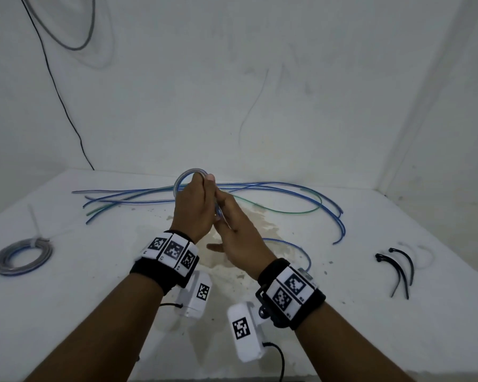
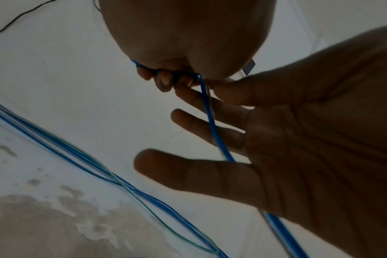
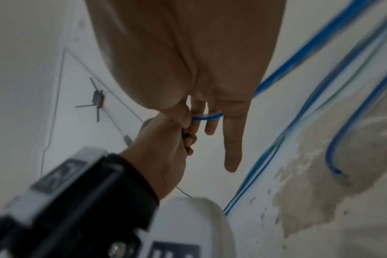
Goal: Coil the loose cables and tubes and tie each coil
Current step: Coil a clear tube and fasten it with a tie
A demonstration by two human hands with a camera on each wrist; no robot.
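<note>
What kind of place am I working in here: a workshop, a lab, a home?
Probably a bare recording booth rather than a fitted workshop: a plain white tabletop boxed in by white walls, stained in the middle, holding only loose blue tubes, one tied coil and spare black ties.

The two hands met above the middle of the table [image 1: 66, 312], the left hand [image 1: 193, 208] just left of the right hand [image 1: 238, 238] and touching it. A small coil of tube [image 1: 183, 180] stood up at the far side of the left hand. Behind the hands, loose tubes [image 1: 287, 188] lay across the table from left to right, near the far wall [image 1: 260, 92]. A tied coil [image 1: 22, 256] lay at the near left, well apart from the hands. Cable ties [image 1: 400, 268] lay at the near right. A cord [image 1: 55, 86] hung down the wall at the far left.
</note>
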